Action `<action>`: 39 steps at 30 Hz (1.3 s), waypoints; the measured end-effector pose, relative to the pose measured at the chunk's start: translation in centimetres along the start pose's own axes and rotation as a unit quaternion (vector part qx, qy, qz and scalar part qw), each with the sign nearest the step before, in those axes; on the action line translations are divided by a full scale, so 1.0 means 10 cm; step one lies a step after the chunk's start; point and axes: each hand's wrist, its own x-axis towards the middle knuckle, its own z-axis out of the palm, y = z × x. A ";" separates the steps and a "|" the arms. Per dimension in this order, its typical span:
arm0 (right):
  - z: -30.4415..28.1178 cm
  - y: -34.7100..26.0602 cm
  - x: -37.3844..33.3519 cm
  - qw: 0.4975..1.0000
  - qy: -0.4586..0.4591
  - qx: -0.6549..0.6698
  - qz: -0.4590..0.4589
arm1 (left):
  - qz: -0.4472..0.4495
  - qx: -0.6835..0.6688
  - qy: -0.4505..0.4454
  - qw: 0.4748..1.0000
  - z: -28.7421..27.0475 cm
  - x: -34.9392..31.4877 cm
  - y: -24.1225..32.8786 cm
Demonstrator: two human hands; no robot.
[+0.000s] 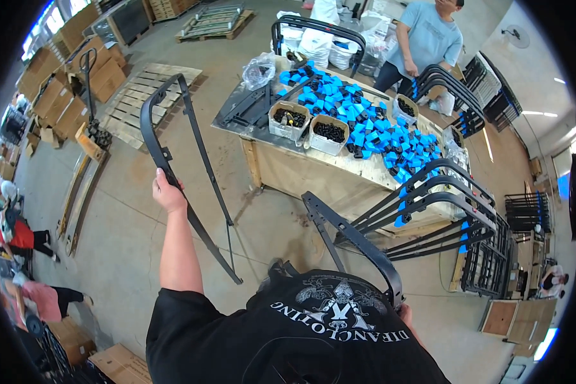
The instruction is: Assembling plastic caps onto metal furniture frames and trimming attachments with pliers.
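Lettering (339,327), white, on black shirt (237,345). Remotely, I find left hand (170,192) gripping black frame (148,128); right hand (408,315) (mostly hidden) at second frame (358,240), grip I cannot tell.

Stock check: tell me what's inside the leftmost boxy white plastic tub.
The tub shows small black pieces with something yellow among them; anything beneath is covered.

A bench (301,174) stands ahead, with loose parts (390,136) heaped on it and two tubs (327,146) at its near edge. Left of it lies a pallet (129,107) — then a pallet jack (91,147); a person (429,46) stands behind, frames (473,214) near right.
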 end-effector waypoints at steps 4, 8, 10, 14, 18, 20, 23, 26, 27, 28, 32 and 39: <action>0.21 0.13 -0.13 0.994 0.050 0.076 0.066 | -0.025 -0.023 -0.017 0.999 0.25 0.27 -0.21; 0.53 -0.99 -0.38 0.996 0.044 -0.076 0.019 | -0.054 0.021 0.033 0.998 0.13 0.45 -0.61; 0.67 -1.26 -0.42 0.995 0.051 -0.090 0.018 | -0.044 0.027 0.030 0.998 0.10 0.49 -0.67; 0.83 -1.39 -0.26 0.991 0.055 -0.115 0.026 | -0.029 0.078 0.030 0.996 -0.05 0.61 -0.69; 0.94 -1.36 0.04 0.991 0.028 -0.113 0.071 | -0.044 0.088 0.036 0.995 -0.13 0.75 -0.60; 0.99 -1.25 0.25 0.991 0.010 -0.117 0.069 | -0.060 0.076 0.043 0.994 -0.19 0.86 -0.60; 1.10 -0.97 0.52 0.989 -0.026 -0.113 0.093 | -0.094 0.074 0.025 0.992 -0.17 0.95 -0.52; 1.23 -0.70 0.87 0.988 -0.052 -0.109 0.101 | -0.126 0.087 0.020 0.988 -0.12 1.05 -0.45; 1.28 -0.73 0.99 0.980 -0.042 -0.149 0.126 | -0.116 0.088 0.022 0.989 -0.12 1.12 -0.49; 1.32 -0.78 1.09 0.969 -0.031 -0.190 0.152 | -0.112 0.109 0.025 0.987 -0.14 1.17 -0.52; 1.46 0.33 1.89 0.958 -0.081 -0.142 0.236 | -0.127 0.099 0.040 0.986 -0.04 1.44 -0.53; 1.76 0.18 2.12 0.980 -0.079 -0.135 0.125 | -0.144 0.088 0.013 0.986 0.48 2.10 -0.70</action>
